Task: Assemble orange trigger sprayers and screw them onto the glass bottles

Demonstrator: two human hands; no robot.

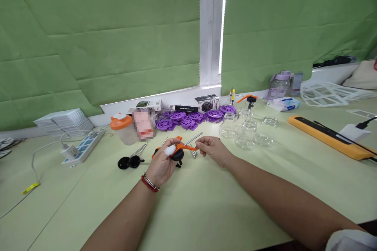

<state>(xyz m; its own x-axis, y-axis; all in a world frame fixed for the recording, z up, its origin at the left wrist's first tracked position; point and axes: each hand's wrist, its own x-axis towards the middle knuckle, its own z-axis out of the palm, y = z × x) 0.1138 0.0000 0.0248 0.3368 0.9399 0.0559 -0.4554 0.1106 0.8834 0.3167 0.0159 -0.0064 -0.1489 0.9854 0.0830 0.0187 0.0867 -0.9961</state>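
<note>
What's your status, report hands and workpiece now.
Left hand gripping orange pump head with black cap. Right hand pinching its orange spout tip. Loose metal tubes behind, glass jars off to the right, apart.

bare forearms | left hand (pixel 161 164): red-and-silver wrist bracelets (pixel 150 183), white fingertip wrap (pixel 170 150) | right hand (pixel 213 150): white rolled sleeve (pixel 350 240) at elbow

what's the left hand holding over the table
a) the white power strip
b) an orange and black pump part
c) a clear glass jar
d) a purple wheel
b: the left hand grips an orange and black pump part, with the right hand pinching near its orange end; the glass jars and purple wheels sit untouched farther back on the table.
</note>
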